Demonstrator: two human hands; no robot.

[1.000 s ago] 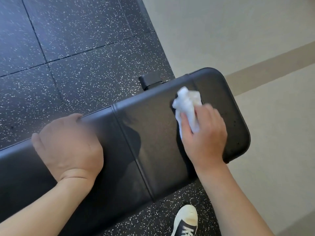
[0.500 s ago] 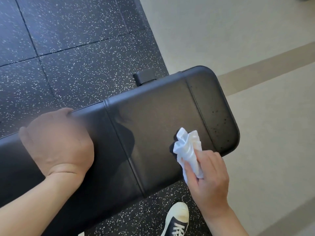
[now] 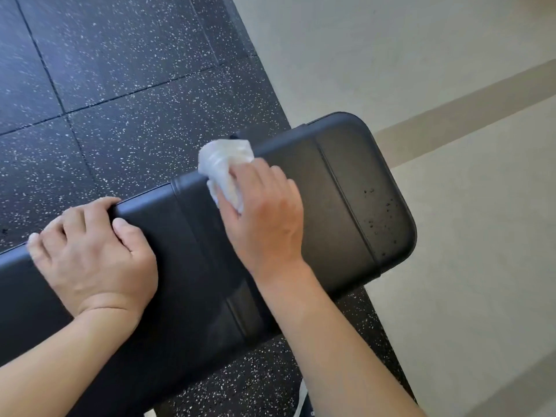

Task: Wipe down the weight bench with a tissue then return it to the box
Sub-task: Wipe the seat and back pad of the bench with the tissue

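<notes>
Black padding of the weight bench [image 3: 346, 206] runs slantwise under both hands, its rounded end lying past the right hand [image 3: 264, 218] and its long part passing beneath the left hand [image 3: 93, 254] and out of view. That right hand lies palm down on the pad with its fingers closed around a crumpled white tissue [image 3: 224, 167], pinning it against the far edge of the bench; the wad bulges out beyond the fingertips and partly overhangs that edge. Its left counterpart rests on the pad close beside the right wrist, fingers curled over the far edge and thumb lying on top, gripping the bench itself. A stitched seam crosses the pad between the two hands, and another crosses it beyond the right hand, near the rounded end. Small dark specks dot the pad past that second seam. Speckled black rubber tiles [image 3: 120, 85] cover the ground beyond the fingers of both hands, while a pale smooth floor [image 3: 466, 266] with a tan stripe spreads out past the bench's end.
</notes>
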